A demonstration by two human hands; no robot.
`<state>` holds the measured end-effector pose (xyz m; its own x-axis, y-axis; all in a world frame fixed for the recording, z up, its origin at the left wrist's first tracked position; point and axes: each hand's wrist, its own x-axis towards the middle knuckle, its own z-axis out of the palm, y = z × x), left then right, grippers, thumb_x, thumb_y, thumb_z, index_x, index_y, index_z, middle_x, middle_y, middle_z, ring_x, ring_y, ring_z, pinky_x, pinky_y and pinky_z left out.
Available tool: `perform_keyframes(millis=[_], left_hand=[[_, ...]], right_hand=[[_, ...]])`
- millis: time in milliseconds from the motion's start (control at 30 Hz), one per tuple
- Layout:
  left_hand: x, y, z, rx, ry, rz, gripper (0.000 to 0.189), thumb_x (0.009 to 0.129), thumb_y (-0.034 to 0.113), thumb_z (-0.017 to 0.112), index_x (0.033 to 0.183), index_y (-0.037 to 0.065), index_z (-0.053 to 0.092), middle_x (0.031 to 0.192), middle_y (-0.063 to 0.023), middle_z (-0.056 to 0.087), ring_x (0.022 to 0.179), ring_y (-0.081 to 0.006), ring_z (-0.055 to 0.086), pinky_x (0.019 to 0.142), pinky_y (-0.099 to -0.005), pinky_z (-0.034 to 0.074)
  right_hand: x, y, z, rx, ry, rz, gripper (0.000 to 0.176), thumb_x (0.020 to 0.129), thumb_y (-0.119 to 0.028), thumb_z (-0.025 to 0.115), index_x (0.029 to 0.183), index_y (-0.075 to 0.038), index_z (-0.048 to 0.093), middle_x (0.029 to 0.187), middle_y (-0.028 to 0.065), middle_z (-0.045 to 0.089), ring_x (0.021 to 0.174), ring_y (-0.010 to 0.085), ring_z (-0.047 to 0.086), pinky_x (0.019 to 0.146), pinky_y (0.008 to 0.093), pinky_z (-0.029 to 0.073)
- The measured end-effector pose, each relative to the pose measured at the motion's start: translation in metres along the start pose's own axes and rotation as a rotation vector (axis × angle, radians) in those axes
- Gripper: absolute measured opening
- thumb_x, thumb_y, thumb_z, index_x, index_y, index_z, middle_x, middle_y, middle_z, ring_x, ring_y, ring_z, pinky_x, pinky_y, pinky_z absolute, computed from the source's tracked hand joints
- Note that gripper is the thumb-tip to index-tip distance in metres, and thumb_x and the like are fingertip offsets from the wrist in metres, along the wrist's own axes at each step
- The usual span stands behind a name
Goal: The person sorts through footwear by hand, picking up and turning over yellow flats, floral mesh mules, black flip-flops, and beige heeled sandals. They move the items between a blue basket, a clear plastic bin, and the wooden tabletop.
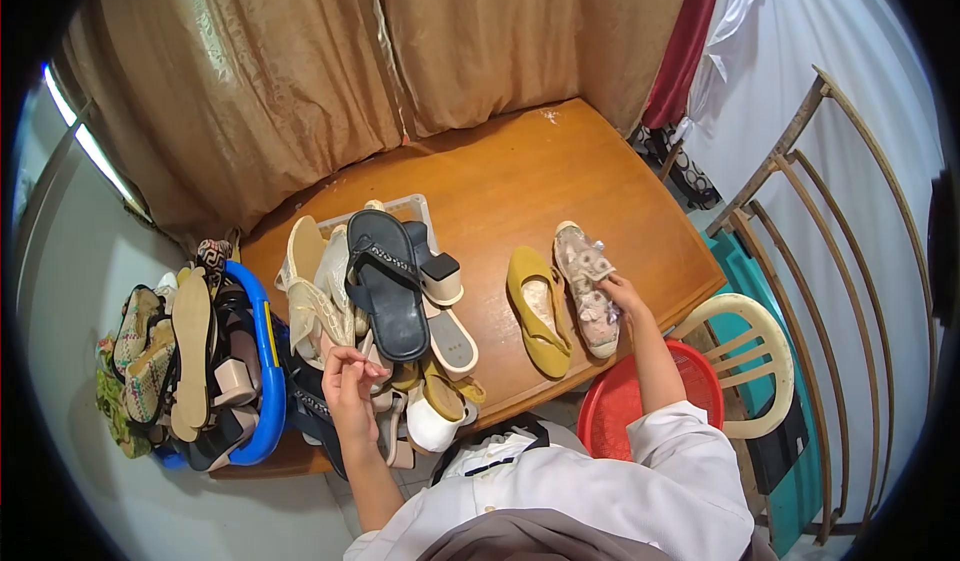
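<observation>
My right hand point(626, 297) grips the upper of a floral lace-up shoe point(586, 286), which lies on the wooden table. Just left of that shoe is a mustard-yellow flat shoe point(538, 311), apart from my hand. My left hand point(352, 373) hovers by the front of a shoe pile, its fingers loosely bent and holding nothing I can see. On top of the pile lies a black thong sandal point(388, 286). A white-and-beige slipper point(452, 341) and a white-toed shoe point(433, 429) stick out beside and below it. A clear plastic bin point(415, 204) shows behind the pile.
A blue basket point(268, 381) heaped with shoes stands at the left. Right of the wooden table point(480, 171) are a red basket point(650, 386), a cream plastic chair point(770, 361) and a metal rack point(830, 231). Brown curtains point(270, 81) hang behind the table.
</observation>
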<state>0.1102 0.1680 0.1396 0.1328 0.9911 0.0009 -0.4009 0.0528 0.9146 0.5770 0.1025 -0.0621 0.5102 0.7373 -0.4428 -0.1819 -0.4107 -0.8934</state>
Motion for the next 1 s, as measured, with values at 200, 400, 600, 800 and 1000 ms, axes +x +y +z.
perform_keyframes(millis=[200, 400, 600, 800, 1000], left_hand=[[-0.004, 0.000, -0.007, 0.003, 0.064, 0.000, 0.005, 0.086, 0.004, 0.044, 0.087, 0.002, 0.048, 0.067, -0.0042, 0.050, 0.064, -0.0133, 0.054, 0.069, -0.0292, 0.050], [-0.005, -0.001, -0.009, 0.014, 0.112, -0.008, 0.005, 0.085, 0.003, 0.045, 0.087, 0.003, 0.050, 0.068, -0.0039, 0.052, 0.065, -0.0119, 0.054, 0.068, -0.0273, 0.049], [-0.003, -0.005, -0.016, 0.011, 0.071, -0.013, 0.005, 0.086, 0.003, 0.046, 0.089, 0.003, 0.050, 0.070, -0.0026, 0.053, 0.066, -0.0092, 0.054, 0.069, -0.0267, 0.051], [-0.006, 0.001, -0.031, 0.163, 0.141, 0.059, 0.004, 0.087, 0.003, 0.048, 0.090, 0.005, 0.050, 0.073, -0.0017, 0.053, 0.067, -0.0079, 0.054, 0.066, -0.0232, 0.050], [-0.011, 0.013, -0.050, 1.018, 0.147, 0.360, 0.032, 0.077, 0.016, 0.066, 0.103, 0.004, 0.051, 0.097, -0.0097, 0.054, 0.091, -0.0223, 0.052, 0.082, -0.0342, 0.042]], right_hand=[[-0.008, 0.001, 0.001, -0.819, 0.325, -0.311, 0.041, 0.080, -0.018, 0.058, 0.110, 0.009, 0.053, 0.103, 0.0213, 0.061, 0.092, 0.0341, 0.059, 0.080, 0.0348, 0.046], [-0.057, 0.029, 0.054, -1.214, 0.397, -0.383, 0.063, 0.085, -0.033, 0.054, 0.131, 0.005, 0.034, 0.137, 0.0206, 0.036, 0.128, 0.0356, 0.031, 0.104, 0.0489, 0.026], [-0.063, -0.028, 0.053, -1.246, 0.158, -0.075, 0.056, 0.091, -0.045, 0.040, 0.126, -0.001, 0.045, 0.130, 0.0192, 0.045, 0.124, 0.0348, 0.038, 0.104, 0.0591, 0.019], [-0.124, -0.113, 0.075, -1.175, -0.014, -0.125, 0.051, 0.088, -0.047, 0.047, 0.110, -0.002, 0.059, 0.104, 0.0220, 0.061, 0.105, 0.0385, 0.055, 0.097, 0.0531, 0.033], [-0.171, -0.145, 0.170, -0.799, -0.417, -0.913, 0.044, 0.084, -0.023, 0.061, 0.121, -0.002, 0.050, 0.119, 0.0182, 0.053, 0.113, 0.0341, 0.048, 0.096, 0.0404, 0.037]])
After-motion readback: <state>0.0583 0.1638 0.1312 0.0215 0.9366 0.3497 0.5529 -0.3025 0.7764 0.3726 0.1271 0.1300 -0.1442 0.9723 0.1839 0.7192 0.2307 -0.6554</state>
